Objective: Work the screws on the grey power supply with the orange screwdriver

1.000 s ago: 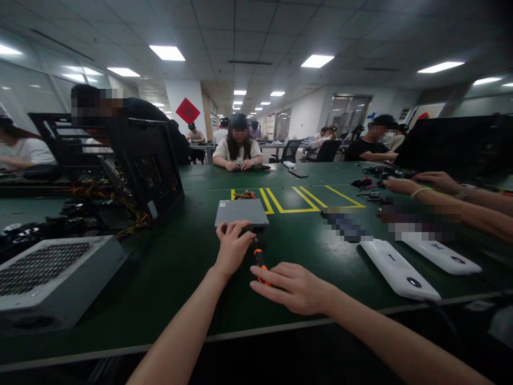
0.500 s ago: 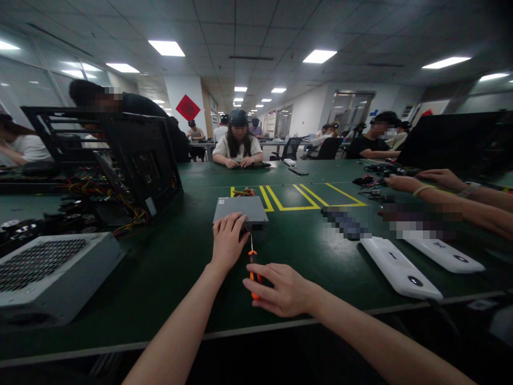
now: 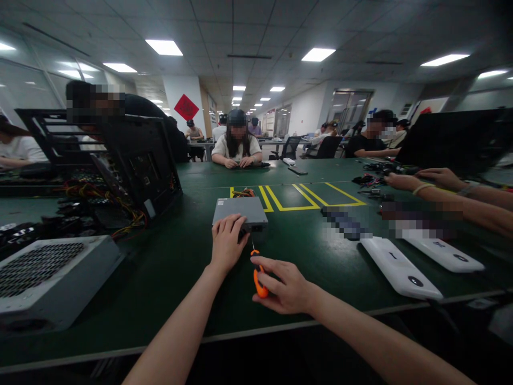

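One grey box [image 3: 240,206] (white-labelled), orange-handled screwdriver [image 3: 261,289]

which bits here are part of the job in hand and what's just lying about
In hand:
- small grey metal box, with the left hand on it
- orange-and-black screwdriver, held in the right hand

Apparently just lying about:
- larger vented grey box at left
- open black computer case
- two white devices at right

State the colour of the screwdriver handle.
The screwdriver handle is orange with black parts, seen best in the head view.
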The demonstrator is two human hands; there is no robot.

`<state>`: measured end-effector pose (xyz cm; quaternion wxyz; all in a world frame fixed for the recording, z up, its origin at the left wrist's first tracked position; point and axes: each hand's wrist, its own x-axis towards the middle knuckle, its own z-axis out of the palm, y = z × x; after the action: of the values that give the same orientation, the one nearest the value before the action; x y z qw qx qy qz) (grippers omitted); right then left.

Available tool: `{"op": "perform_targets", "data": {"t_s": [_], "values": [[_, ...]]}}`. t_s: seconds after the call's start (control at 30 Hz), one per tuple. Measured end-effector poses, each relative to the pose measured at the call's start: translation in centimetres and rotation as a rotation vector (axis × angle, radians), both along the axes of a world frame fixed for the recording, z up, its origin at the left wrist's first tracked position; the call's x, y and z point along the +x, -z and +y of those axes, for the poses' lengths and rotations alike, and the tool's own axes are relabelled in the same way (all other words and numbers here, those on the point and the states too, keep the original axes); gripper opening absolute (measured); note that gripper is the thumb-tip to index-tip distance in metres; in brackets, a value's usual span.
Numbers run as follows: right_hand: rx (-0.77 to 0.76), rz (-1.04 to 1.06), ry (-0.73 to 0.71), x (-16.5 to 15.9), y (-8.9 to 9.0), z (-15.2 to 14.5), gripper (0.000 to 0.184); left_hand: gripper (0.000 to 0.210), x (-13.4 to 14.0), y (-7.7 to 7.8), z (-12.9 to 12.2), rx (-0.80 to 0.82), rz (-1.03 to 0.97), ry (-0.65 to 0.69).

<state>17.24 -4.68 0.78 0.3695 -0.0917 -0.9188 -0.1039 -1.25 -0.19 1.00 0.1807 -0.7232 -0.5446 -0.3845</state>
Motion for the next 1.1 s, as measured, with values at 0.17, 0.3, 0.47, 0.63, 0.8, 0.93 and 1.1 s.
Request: {"op": "perform_targets", "data": {"t_s": [0.17,0.3,0.47,0.63,0.8,0.93,1.1], "values": [[-0.132,0.083,-0.045,0.2,0.3,0.3,0.049,0.039,-0.1,0.0,0.0,-0.009,-0.001,0.005],[-0.079,-0.005,-0.013,0.3,-0.2,0.1,0.042,0.045,-0.2,-0.2,-0.2,-0.034,0.015,0.033],[-0.103,0.025,-0.009,0.1,0.2,0.1,0.040,0.056,-0.5,-0.3,-0.5,-0.065,0.060,0.058],[-0.133,-0.027,-0.048,-0.1,-0.2,0.0,0.047,0.057,-0.4,-0.3,-0.4,-0.066,0.068,0.051],[-0.035,-0.056,-0.018,0.0,-0.6,-0.2,0.040,0.055,-0.3,-0.3,-0.4,-0.066,0.062,0.046],[-0.135,0.070,-0.041,0.1,0.0,0.1,0.046,0.057,-0.3,-0.3,-0.4,-0.063,0.056,0.057],[-0.096,-0.022,-0.041,0.1,-0.3,-0.1,0.043,0.057,-0.2,-0.3,-0.4,-0.064,0.045,0.060]]}}
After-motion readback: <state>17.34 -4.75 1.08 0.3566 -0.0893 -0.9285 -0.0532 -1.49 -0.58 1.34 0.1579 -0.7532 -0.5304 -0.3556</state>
